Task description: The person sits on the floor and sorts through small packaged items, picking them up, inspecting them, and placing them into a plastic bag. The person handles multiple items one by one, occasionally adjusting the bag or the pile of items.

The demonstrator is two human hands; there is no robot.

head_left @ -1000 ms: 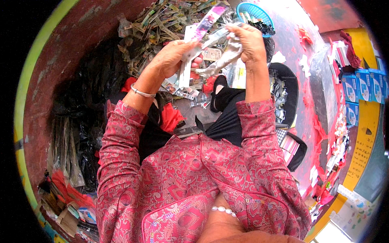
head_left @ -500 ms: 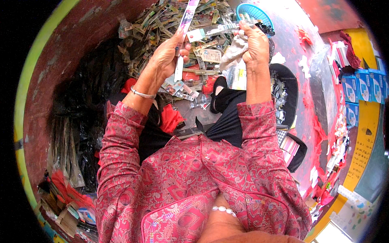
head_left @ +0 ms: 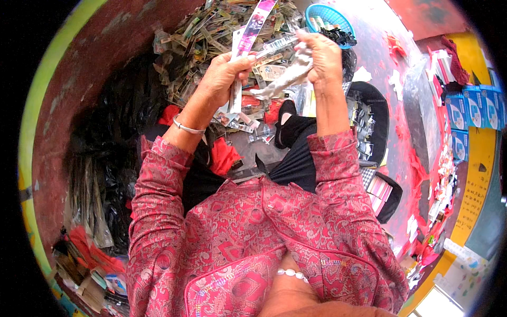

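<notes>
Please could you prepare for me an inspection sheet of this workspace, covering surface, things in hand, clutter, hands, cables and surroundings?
Surface: greyish floor, partly covered with scraps.
Things in hand: purple-and-white strip; clear packet stretching between the hands; crumpled whitish piece, material unclear.
Clutter: large heap of narrow packets beyond the hands; red scrap between the legs; black plastic sheeting at left.
Hands: left hand closed on the strip; right hand pinching the clear packet's end, the whitish piece hanging below its fingers.
Cables: nothing seen.
Surroundings: blue basket holding items, far right of the heap; blue boxes at right.
</notes>
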